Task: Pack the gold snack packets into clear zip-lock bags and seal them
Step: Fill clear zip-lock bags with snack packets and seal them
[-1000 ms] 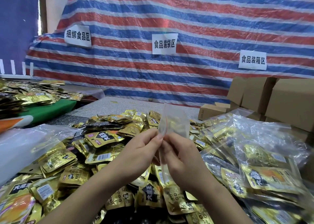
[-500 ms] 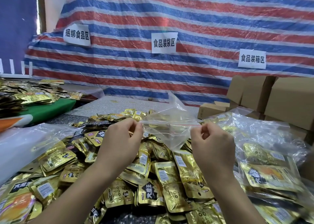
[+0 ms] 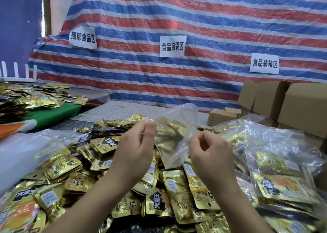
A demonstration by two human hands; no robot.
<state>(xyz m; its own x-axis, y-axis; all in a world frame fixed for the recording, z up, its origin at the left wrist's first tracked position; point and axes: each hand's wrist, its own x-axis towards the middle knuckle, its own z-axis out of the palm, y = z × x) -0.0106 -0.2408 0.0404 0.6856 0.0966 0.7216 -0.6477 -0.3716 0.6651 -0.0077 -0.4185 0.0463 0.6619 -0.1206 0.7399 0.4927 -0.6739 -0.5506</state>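
Empty clear bag [image 3: 174,137] held up above the heap of gold packets [image 3: 159,188]. My left hand [image 3: 136,149] and right hand [image 3: 210,153] each pinch a mouth edge. Film looks light, limp, slippery; I'd grip at the zip strip.

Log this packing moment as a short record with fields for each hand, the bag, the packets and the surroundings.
left hand: pinches the bag's left edge
right hand: pinches the bag's right edge
clear bag: held up between both hands, above the pile
loose gold packets: heaped under the hands
filled bags: piled at right
cardboard boxes: behind those
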